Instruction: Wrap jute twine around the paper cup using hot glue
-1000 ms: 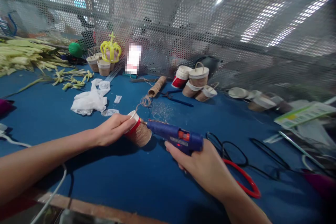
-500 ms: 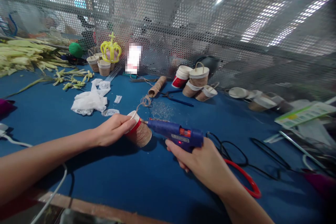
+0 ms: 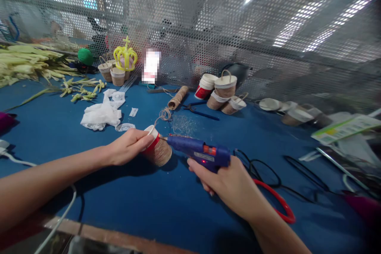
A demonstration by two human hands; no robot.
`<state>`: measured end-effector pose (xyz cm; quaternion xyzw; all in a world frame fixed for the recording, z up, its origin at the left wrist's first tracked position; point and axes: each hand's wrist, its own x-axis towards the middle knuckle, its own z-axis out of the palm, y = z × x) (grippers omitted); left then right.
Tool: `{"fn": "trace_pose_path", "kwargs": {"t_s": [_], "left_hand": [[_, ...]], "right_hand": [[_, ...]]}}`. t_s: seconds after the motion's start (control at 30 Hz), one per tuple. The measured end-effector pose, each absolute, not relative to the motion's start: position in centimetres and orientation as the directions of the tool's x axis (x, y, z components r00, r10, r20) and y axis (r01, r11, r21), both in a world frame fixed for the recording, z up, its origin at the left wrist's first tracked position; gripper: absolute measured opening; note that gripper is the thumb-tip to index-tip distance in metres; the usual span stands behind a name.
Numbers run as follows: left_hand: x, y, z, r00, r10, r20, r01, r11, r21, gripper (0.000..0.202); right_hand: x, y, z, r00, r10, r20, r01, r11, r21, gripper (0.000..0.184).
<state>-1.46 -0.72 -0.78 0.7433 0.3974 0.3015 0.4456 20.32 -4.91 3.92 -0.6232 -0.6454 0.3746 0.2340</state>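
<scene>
My left hand (image 3: pixel 131 145) grips a paper cup (image 3: pixel 160 152) by its white rim, tilted so its base points down to the right. Brown twine is wound around the lower part of the cup, and a red band shows above it. My right hand (image 3: pixel 222 176) is closed around the handle of a blue hot glue gun (image 3: pixel 199 151) with a small red light lit. The gun's nozzle meets the cup near the red band; whether glue is coming out cannot be seen. A loose strand of twine (image 3: pixel 165 114) runs from the cup toward a twine roll (image 3: pixel 178 98).
Pliers (image 3: pixel 202 112) lie behind the glue gun. Several twine-wrapped cups (image 3: pixel 225 87) stand at the back beside stacked paper cups (image 3: pixel 205 86). White lace (image 3: pixel 101 116) lies to the left. A black cord (image 3: pixel 268 170) and a red ring (image 3: pixel 278 198) lie near my right wrist.
</scene>
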Motion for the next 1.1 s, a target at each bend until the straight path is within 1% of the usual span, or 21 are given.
{"fn": "trace_pose_path", "kwargs": {"t_s": [0.1, 0.17, 0.23, 0.33, 0.43, 0.53, 0.67, 0.77, 0.83, 0.97, 1.03, 1.1], "left_hand": [[-1.3, -0.8, -0.5, 0.497, 0.863, 0.087, 0.324, -0.278, 0.904, 0.039], [-1.2, -0.7, -0.4, 0.502, 0.861, 0.083, 0.308, -0.267, 0.913, 0.039], [-1.2, -0.7, -0.4, 0.511, 0.855, 0.086, 0.289, -0.266, 0.92, 0.04], [-1.2, -0.5, -0.7, 0.52, 0.849, 0.093, 0.261, -0.262, 0.929, 0.041], [-1.1, -0.5, -0.8, 0.537, 0.84, 0.082, 0.202, -0.223, 0.954, 0.042], [-0.8, -0.6, -0.6, 0.541, 0.838, 0.073, 0.142, -0.176, 0.974, 0.042], [-0.6, -0.7, -0.3, 0.546, 0.833, 0.089, 0.105, -0.173, 0.979, 0.043], [-0.6, -0.7, -0.4, 0.534, 0.842, 0.082, 0.121, -0.171, 0.978, 0.043], [-0.7, -0.7, -0.5, 0.512, 0.856, 0.072, 0.165, -0.18, 0.97, 0.042], [-0.9, -0.7, -0.6, 0.482, 0.875, 0.04, 0.239, -0.175, 0.955, 0.042], [-1.0, -0.7, -0.7, 0.481, 0.876, 0.039, 0.254, -0.182, 0.95, 0.041], [-1.1, -0.7, -0.7, 0.486, 0.872, 0.053, 0.258, -0.201, 0.945, 0.04]], "right_hand": [[20.2, -5.3, 3.9, -0.113, 0.978, -0.177, 0.628, -0.067, -0.776, 0.023], [20.1, -5.5, 3.8, -0.13, 0.978, -0.162, 0.637, -0.043, -0.77, 0.022], [20.0, -5.7, 3.6, -0.165, 0.98, -0.11, 0.652, 0.025, -0.758, 0.022], [19.9, -5.8, 3.3, -0.221, 0.975, 0.008, 0.664, 0.157, -0.731, 0.023], [19.7, -5.9, 3.1, -0.245, 0.967, 0.071, 0.669, 0.222, -0.709, 0.02], [19.5, -5.9, 2.8, -0.282, 0.956, 0.08, 0.683, 0.259, -0.683, 0.015], [19.4, -6.0, 2.7, -0.335, 0.941, 0.052, 0.696, 0.284, -0.659, 0.014], [19.5, -6.0, 2.9, -0.305, 0.951, 0.047, 0.692, 0.255, -0.676, 0.014], [19.6, -5.8, 3.1, -0.241, 0.97, 0.025, 0.688, 0.189, -0.701, 0.017], [20.0, -5.5, 3.6, -0.136, 0.986, -0.099, 0.662, 0.016, -0.75, 0.024], [20.2, -5.3, 3.7, -0.13, 0.984, -0.126, 0.63, -0.016, -0.777, 0.024], [20.3, -5.0, 3.7, -0.135, 0.983, -0.124, 0.604, -0.017, -0.797, 0.023]]}}
